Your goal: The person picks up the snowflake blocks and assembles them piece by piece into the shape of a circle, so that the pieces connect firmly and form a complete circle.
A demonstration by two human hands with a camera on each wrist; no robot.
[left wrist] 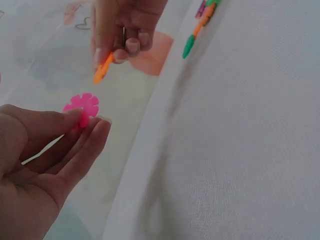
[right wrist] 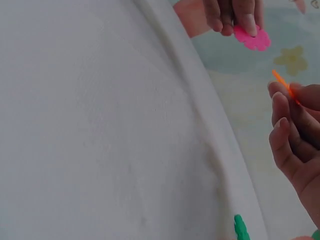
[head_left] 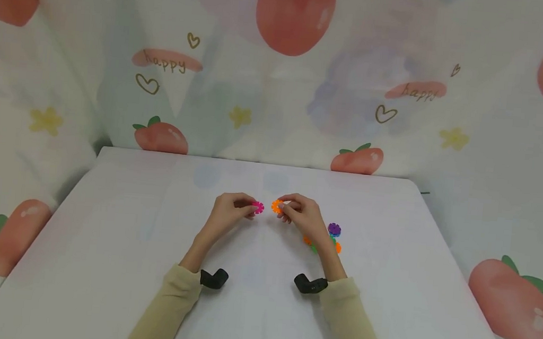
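Note:
My left hand (head_left: 232, 209) pinches a pink snowflake disc (left wrist: 86, 106) between thumb and fingers. The disc is flat and round with notches cut around its rim. Across from it, my right hand (head_left: 302, 214) pinches an orange snowflake disc (head_left: 277, 206), seen nearly edge-on in the right wrist view. A small gap separates the two discs, both held up above the table. Partly hidden behind my right forearm lies a group of joined discs, with a purple disc (head_left: 335, 229) at its far end and orange and green ones (head_left: 314, 248) nearer.
The table (head_left: 117, 242) is covered with a white cloth. A printed curtain (head_left: 268, 94) with peaches, hearts and flowers hangs behind it and at both sides. Each wrist wears a black camera mount, the left one (head_left: 214, 279) and the right one (head_left: 311, 284).

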